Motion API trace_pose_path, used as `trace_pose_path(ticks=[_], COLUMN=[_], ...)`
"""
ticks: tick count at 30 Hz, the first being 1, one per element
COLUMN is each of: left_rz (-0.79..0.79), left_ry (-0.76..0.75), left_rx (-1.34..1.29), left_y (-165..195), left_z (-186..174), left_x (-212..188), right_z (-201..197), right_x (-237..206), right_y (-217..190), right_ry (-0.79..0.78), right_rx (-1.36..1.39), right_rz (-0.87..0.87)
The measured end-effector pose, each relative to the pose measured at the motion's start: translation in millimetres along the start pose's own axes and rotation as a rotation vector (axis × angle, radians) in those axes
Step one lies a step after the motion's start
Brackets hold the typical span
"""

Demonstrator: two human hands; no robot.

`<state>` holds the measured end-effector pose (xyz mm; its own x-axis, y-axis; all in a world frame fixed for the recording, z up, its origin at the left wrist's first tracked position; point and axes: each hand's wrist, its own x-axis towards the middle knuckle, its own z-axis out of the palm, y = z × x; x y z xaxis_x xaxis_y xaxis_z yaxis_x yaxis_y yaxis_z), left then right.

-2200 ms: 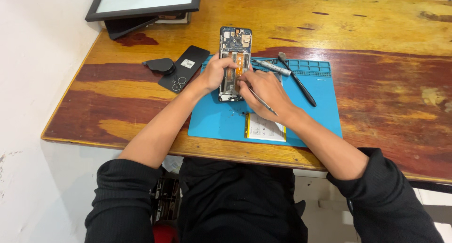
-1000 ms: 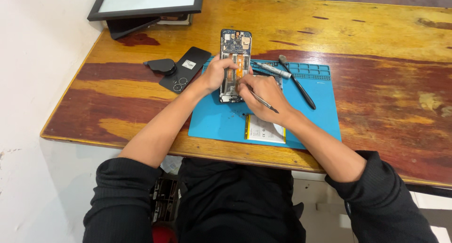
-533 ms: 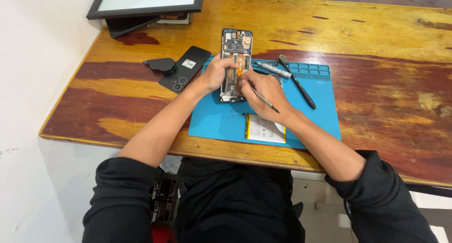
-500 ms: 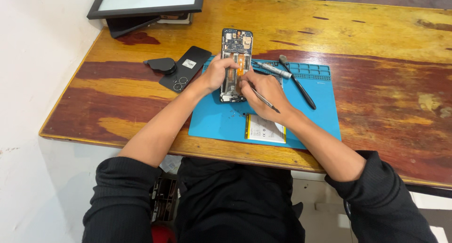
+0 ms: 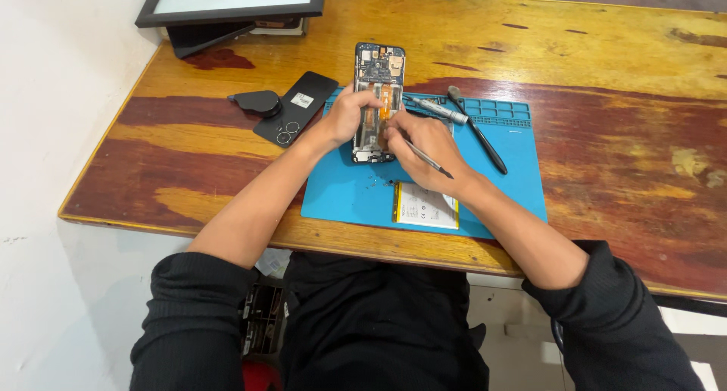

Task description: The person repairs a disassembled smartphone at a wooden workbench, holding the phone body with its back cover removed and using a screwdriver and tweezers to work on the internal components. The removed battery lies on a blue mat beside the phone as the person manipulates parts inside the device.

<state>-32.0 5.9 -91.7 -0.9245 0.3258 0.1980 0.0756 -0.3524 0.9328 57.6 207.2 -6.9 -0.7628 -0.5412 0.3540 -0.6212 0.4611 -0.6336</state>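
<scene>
right at the fingertips now: the right hand [image 5: 425, 145] is pinched shut around a thin metal tool [image 5: 428, 157], held like a pen, its tip hidden under the fingers but aimed into the middle of the opened phone [image 5: 376, 95]. the left hand [image 5: 350, 114] is curled against the phone's left edge, fingers wrapped over the frame and pressing it flat on the blue work mat [image 5: 500, 186]. by the look of it the teardown is well along: the black back cover [image 5: 297, 107] is already off and lies on the wooden table [image 5: 621, 80] just left of the mat, with a small dark piece [image 5: 257, 101] touching it, and a flat white battery [image 5: 425, 205] sits loose on the mat near the right wrist. the circuit board and orange flex are bare. i'd say the inner parts are what's left. a silver screwdriver [image 5: 438, 111] and a black pry tool [image 5: 481, 137] wait just beside the phone.
</scene>
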Motion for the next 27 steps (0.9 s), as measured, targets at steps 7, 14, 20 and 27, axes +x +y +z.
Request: trace_pose_path(ticks=[7, 14, 20, 27], left_rz=[0.059, 0.034, 0.015, 0.042], left_ry=[0.045, -0.027, -0.084, -0.089], left_rx=[0.140, 0.046, 0.082, 0.126], left_y=[-2.6, 7.9, 16.1, 20.6], left_z=[-0.5, 7.7, 10.2, 15.8], left_x=[0.5, -2.4, -6.0, -7.3], right_z=[-1.8, -6.3, -8.1, -13.4], right_x=[-1.7, -0.2, 0.8, 4.1], right_y=[-0.4, -0.7, 6.4, 32.0], right_ry=[-0.018, -0.033, -0.101, -0.017], right_rx=[0.011, 0.106, 0.103, 0.359], right_rz=[0.048, 0.011, 0.045, 0.160])
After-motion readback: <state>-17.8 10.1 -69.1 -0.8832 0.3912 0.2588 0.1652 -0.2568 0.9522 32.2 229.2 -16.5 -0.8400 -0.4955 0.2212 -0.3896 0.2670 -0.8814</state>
